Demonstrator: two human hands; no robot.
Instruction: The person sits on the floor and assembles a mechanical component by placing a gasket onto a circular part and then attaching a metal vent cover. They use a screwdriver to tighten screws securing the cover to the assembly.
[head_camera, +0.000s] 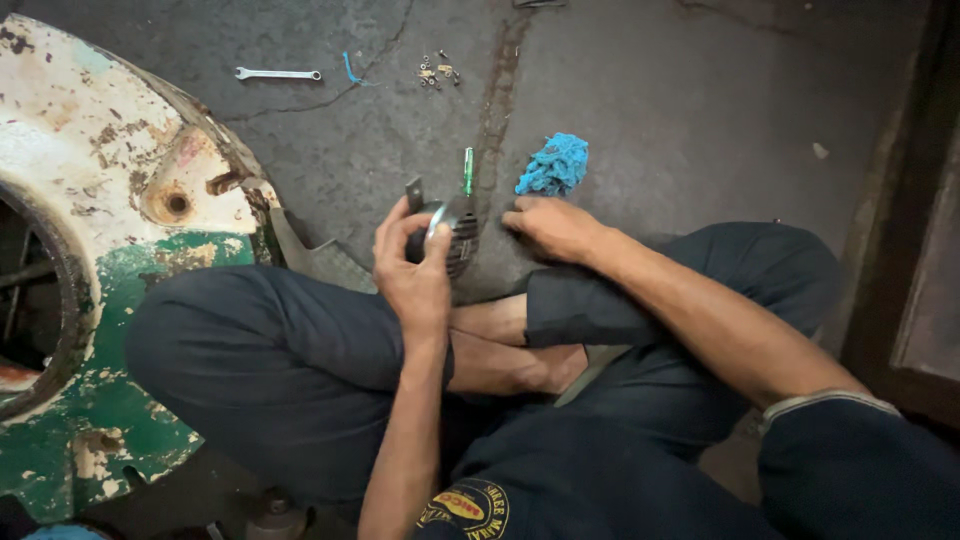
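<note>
I sit cross-legged on a concrete floor. My left hand (412, 265) grips a small round dark metal part (452, 232) with a ribbed side and a flat bracket sticking up. A green-handled screwdriver (467, 172) lies on the floor just beyond that part. My right hand (548, 226) reaches down to the floor with its fingers curled, right beside a crumpled blue rag (553, 166); whether it grips anything is hidden.
A rusted white and green metal body panel (110, 200) with a round opening fills the left side. On the far floor lie a silver spanner (277, 74), a bit of blue wire (350, 70) and several small nuts and bolts (438, 71). A dark frame (905, 220) edges the right.
</note>
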